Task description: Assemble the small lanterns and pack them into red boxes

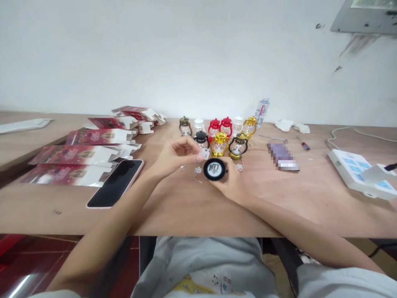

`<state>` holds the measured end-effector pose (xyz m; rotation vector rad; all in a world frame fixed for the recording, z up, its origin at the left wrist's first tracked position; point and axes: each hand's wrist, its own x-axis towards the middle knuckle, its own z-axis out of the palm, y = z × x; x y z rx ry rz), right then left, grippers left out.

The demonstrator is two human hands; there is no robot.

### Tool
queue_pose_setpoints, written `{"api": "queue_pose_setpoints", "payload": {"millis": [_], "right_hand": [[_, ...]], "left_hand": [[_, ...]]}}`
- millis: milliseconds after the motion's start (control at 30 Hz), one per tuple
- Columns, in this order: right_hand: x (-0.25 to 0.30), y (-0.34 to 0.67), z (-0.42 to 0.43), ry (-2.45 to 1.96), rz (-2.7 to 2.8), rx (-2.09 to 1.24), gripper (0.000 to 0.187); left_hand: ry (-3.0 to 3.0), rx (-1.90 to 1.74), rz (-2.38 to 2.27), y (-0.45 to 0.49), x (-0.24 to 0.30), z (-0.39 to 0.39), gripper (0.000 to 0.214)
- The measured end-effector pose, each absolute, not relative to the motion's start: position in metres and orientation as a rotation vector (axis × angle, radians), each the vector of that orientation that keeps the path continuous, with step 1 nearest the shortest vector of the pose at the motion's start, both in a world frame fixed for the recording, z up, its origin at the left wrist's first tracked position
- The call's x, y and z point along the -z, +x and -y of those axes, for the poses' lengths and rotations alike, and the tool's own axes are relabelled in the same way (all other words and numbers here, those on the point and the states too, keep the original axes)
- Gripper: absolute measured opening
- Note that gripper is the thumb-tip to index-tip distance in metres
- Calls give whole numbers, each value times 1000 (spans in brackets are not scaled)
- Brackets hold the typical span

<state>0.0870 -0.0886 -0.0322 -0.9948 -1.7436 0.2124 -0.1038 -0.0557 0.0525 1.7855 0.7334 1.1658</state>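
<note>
A small white plastic cover (205, 154) is pinched between the thumb and finger of my left hand (177, 154). Close beside it, my right hand (233, 182) wraps around a black miniature lantern (214, 169). That lantern is tipped so its round base faces me, with a pale disc and an uncovered battery compartment showing metal parts. Just beyond my hands stand several upright miniature lanterns, among them a gold lantern (219, 145), a bronze lantern (238, 146) and a red lantern (226, 126). Another white cover (197, 170) lies on the table near a thin wire handle (199, 179).
Flat red-and-white boxes (83, 154) lie at the left behind a phone (116, 183). On the right are a blurred purple packet (283, 156), a small screwdriver (305, 145) and a white power strip (356, 169) with a plug. Crumpled tissue (283, 125) lies near the wall.
</note>
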Motion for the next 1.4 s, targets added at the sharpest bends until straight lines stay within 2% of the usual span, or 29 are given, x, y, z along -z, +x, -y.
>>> {"api": "queue_pose_setpoints", "payload": {"millis": [433,833,1200,1400], "right_hand": [[33,87,87,-998,1718,-247,43],[29,86,88,-979,1696,-251,40],[31,86,85,-985,1686,-240,39],[31,86,85,-978,1688,-228,40]], "left_hand": [[1741,-1225,-820,-87,-42,64,30],[1822,-1273,-685,-85,-29,62,27],[2434,-1365,-832,-93,-29,62,14],[2662,-1497,-668,-94,-28,62,9]]}}
